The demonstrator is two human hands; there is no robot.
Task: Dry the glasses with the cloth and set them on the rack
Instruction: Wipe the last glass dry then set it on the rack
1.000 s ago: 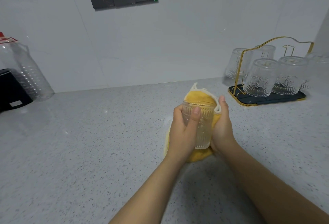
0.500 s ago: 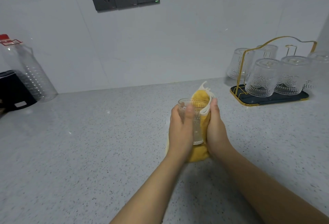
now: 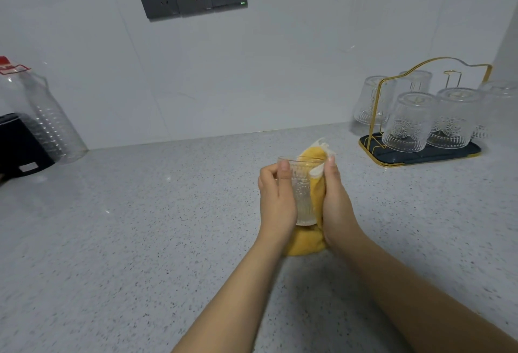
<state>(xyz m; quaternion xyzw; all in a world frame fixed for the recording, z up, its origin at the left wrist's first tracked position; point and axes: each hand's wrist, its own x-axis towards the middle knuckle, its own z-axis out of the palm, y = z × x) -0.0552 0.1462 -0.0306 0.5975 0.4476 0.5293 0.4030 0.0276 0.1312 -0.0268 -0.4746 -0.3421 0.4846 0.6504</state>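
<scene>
Glass (image 3: 302, 193), gripped upright by the left hand (image 3: 276, 201), is being dried by the right hand (image 3: 336, 201) pressing cloth (image 3: 315, 198); next, carry it right to the rack (image 3: 420, 153).

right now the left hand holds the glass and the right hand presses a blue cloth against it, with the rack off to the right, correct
Not quite: the cloth is yellow, not blue, as the head view shows. The rest holds: the left hand holds the glass, the right hand presses the cloth against it, and the rack stands off to the right.
</scene>
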